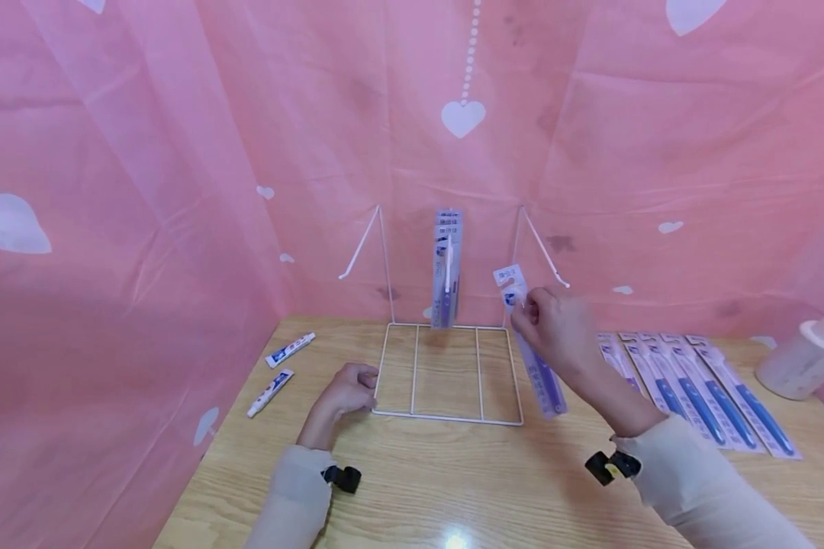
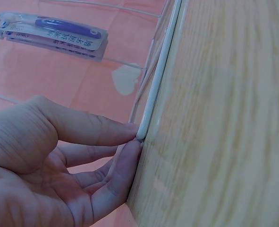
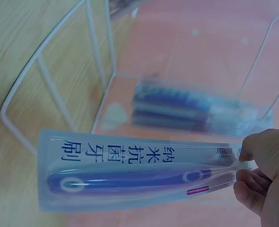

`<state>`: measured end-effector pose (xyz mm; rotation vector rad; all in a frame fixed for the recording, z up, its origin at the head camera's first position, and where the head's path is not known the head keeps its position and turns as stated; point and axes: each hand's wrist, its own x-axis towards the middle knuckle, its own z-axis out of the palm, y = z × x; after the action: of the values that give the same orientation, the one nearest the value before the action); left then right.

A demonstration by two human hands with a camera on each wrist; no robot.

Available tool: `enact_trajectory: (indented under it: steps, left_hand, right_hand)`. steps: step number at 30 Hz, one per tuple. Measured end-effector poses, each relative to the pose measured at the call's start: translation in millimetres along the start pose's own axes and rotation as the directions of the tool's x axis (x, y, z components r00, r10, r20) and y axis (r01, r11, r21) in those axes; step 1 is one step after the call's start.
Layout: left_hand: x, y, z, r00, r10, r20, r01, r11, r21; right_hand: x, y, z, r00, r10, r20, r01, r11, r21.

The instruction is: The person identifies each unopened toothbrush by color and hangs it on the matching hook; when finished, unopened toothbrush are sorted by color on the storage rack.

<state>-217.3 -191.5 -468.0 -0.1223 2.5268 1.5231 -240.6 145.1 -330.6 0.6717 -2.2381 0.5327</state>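
Left hand (image 1: 346, 390): pinching your rack (image 2: 154, 90)
Right hand (image 1: 558, 329): pinching toothbrush pack (image 3: 130, 179)
Toothpaste tubes (image 1: 290, 350): rack's nine o'clock
Hung packs (image 1: 439, 282): twelve o'clock

Left hand (image 1: 346, 390) pinching, low; right hand (image 1: 558, 326) pinching, higher.

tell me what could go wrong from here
The packaged toothbrush, pinched in its upper part by the right hand, could swing into the right hook of the wire rack. If the left hand lets go of the wire rack, its thin frame might slide when nudged. A jolt might also shake the hanging packs off the middle hook.
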Motion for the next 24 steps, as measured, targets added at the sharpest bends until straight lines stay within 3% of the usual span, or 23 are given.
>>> enact_trajectory:
  steps: [9,16,24]
  left_hand:
    - [1.4,-2.2,0.5,1.0,0.005,0.008,-0.005,1.0,-0.026]
    - [0.6,-1.7,-1.8,1.0,0.018,0.008,-0.018,1.0,-0.014]
    - [0.3,-0.4,-0.9,1.0,0.025,0.009,-0.025,0.999,-0.021]
  right_hand:
    - [5,-42,-24,0.996,-0.061,-0.068,0.066,0.996,0.065]
    - [9,-72,-37,0.966,-0.187,-0.181,0.206,0.974,0.094]
    - [10,-90,-39,0.954,-0.219,-0.204,0.249,0.959,0.137]
